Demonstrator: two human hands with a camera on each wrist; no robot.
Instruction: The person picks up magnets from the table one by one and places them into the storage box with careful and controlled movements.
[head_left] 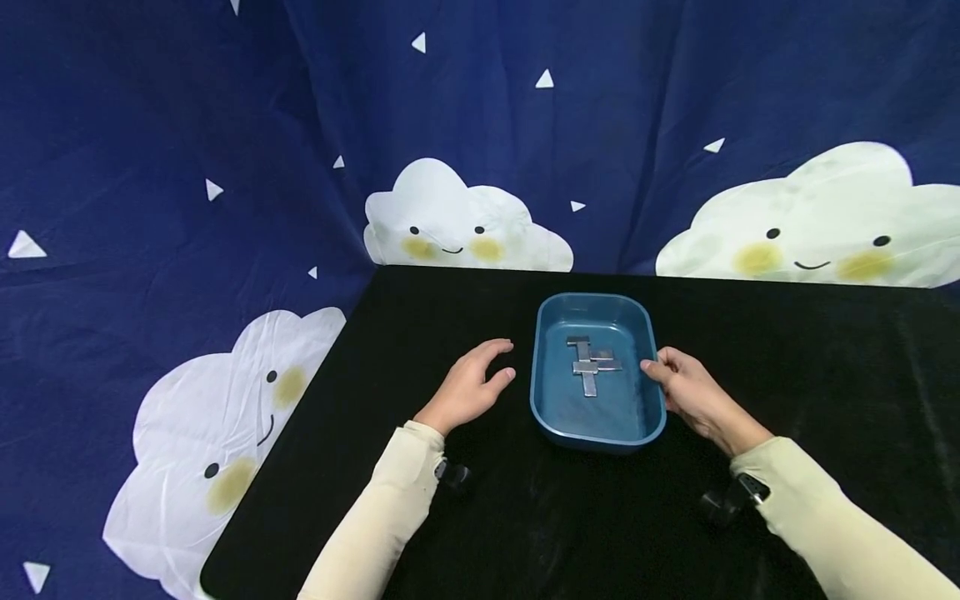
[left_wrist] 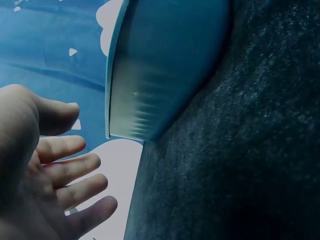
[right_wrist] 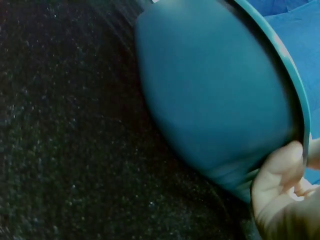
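A blue rectangular tub (head_left: 592, 437) with rounded corners stands on the black table. On its floor lie several small, shiny silver bars (head_left: 586, 367), some crossing or overlapping each other. My right hand (head_left: 693, 392) grips the tub's right side, thumb over the rim. The right wrist view shows that hand (right_wrist: 285, 192) at the rim beside the tub's blue outer wall (right_wrist: 215, 90). To the left of the tub, my left hand (head_left: 467, 387) holds nothing, its fingers loosely extended and apart from the tub. In the left wrist view its palm (left_wrist: 45, 185) faces the tub's ribbed side (left_wrist: 135, 100).
The black table (head_left: 450, 308) reaches back to a dark blue cloth (head_left: 480, 100) printed with white triangles and smiling clouds. At the left, the table edge runs diagonally along a cloud print (head_left: 232, 417). Small dark devices (head_left: 453, 473) sit on both wrists.
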